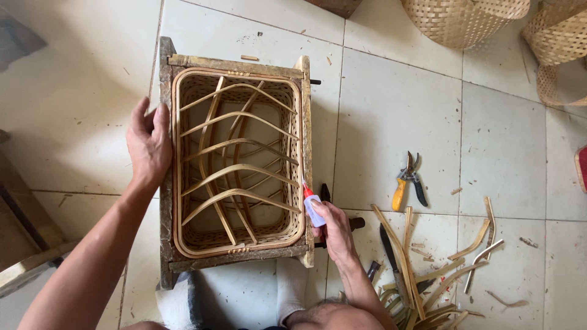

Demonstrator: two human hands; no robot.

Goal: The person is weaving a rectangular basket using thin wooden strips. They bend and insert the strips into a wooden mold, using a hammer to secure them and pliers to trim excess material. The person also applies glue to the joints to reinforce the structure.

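A rectangular woven bamboo basket [183,183] sits inside a rough wooden frame [235,65] on the tiled floor, with several curved bamboo strips arched across its opening. My left hand [148,145] presses flat on the frame's left side, fingers pointing up. My right hand [333,229] grips a small white glue bottle [313,211] with a red nozzle, whose tip touches the basket's right rim near the lower corner.
Yellow-handled pruning shears [408,181] lie on the tiles to the right. A pile of cut bamboo strips [428,269] and a dark knife [391,256] lie at lower right. Woven baskets [458,18] stand at the top right. Wooden boards [24,244] lie at the left edge.
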